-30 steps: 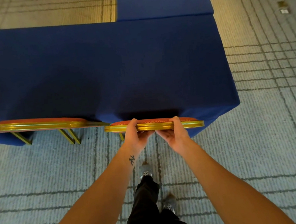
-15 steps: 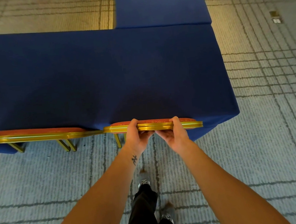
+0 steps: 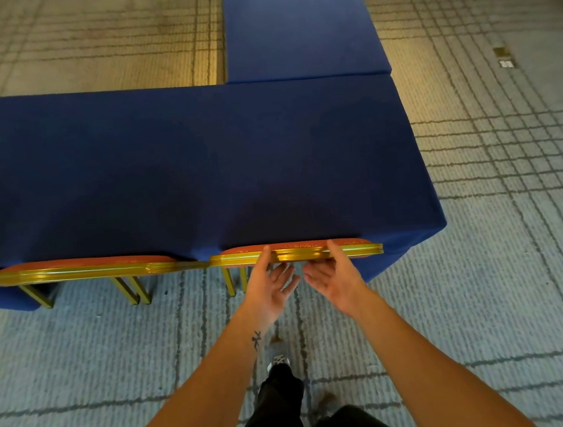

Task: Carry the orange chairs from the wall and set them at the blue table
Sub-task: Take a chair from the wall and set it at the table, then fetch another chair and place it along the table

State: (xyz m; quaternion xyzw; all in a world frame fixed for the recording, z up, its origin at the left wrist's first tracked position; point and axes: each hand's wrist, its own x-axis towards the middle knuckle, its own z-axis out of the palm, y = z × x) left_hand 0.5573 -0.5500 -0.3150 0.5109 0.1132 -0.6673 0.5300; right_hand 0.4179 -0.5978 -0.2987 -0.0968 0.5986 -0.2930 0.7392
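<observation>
Head view: 2 chairs stand along the near edge of the blue table (image 3: 199, 159), their gold-framed backs against its cloth. The orange chair (image 3: 355, 245) sits by the table's near right corner, and the second orange chair (image 3: 82, 268) is just left of it along the same edge. The left hand (image 3: 268, 288) and right hand (image 3: 336, 282) are side by side at the corner chair. Each thumb touches its top rail, with the fingers spread loose below it and clasping nothing. A grey shoe (image 3: 279, 358) stands on the carpet, back from the table's near edge.
</observation>
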